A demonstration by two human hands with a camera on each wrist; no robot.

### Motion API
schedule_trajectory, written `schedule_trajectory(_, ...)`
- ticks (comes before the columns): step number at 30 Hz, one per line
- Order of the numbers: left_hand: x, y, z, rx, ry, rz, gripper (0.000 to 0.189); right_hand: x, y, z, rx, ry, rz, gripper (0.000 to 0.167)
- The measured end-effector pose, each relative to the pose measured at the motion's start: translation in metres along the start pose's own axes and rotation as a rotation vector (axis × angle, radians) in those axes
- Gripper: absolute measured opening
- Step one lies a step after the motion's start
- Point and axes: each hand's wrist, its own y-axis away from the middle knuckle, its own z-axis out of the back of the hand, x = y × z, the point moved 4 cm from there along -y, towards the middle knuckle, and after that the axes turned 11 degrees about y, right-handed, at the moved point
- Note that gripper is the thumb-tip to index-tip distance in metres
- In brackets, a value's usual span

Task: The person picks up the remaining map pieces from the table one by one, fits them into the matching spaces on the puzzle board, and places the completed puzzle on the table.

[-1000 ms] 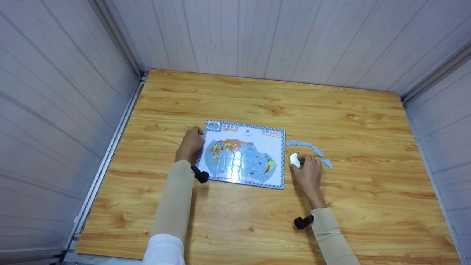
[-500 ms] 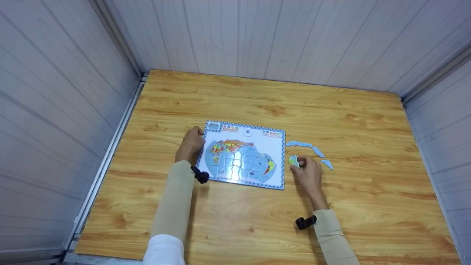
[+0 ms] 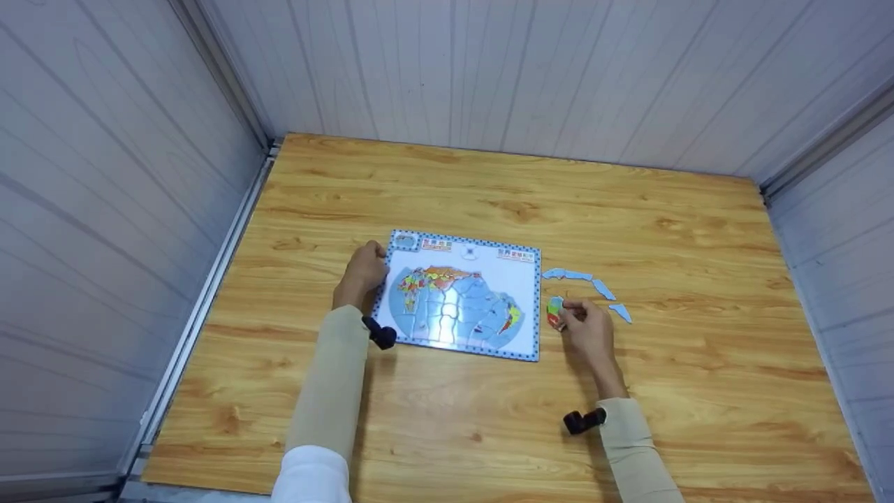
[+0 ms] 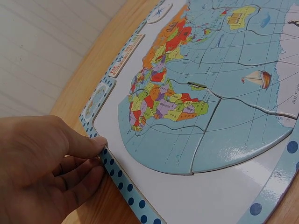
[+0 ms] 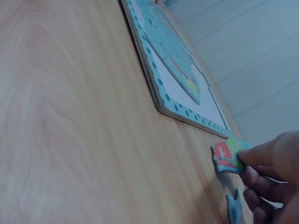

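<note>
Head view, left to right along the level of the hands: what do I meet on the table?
Left hand, map puzzle board, multicoloured puzzle piece, right hand pinching that piece, rightmost loose blue piece.

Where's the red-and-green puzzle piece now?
In the head view, the red-and-green piece is pinched by the right hand, just right of the map board and below the leftmost loose blue piece.
</note>
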Motion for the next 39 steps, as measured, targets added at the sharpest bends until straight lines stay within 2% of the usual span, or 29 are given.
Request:
schedule_trajectory(4,0.000,0.001,0.000,-0.003,-0.002,-0.001,0.031,0.000,-0.001,0.000,-0.004,0.005,-0.014,0.018)
schedule_trajectory(11,0.000,0.001,0.000,-0.008,-0.001,-0.019,0.029,0.001,-0.002,0.000,0.033,-0.038,-0.052,0.022)
schedule_trajectory(20,0.002,0.000,0.001,-0.014,-0.047,-0.054,0.030,0.009,-0.006,0.001,-0.017,-0.102,0.008,0.021)
schedule_trajectory(39,0.000,0.003,0.001,0.009,-0.009,-0.027,0.030,0.021,-0.015,-0.015,0.053,-0.210,-0.042,0.022)
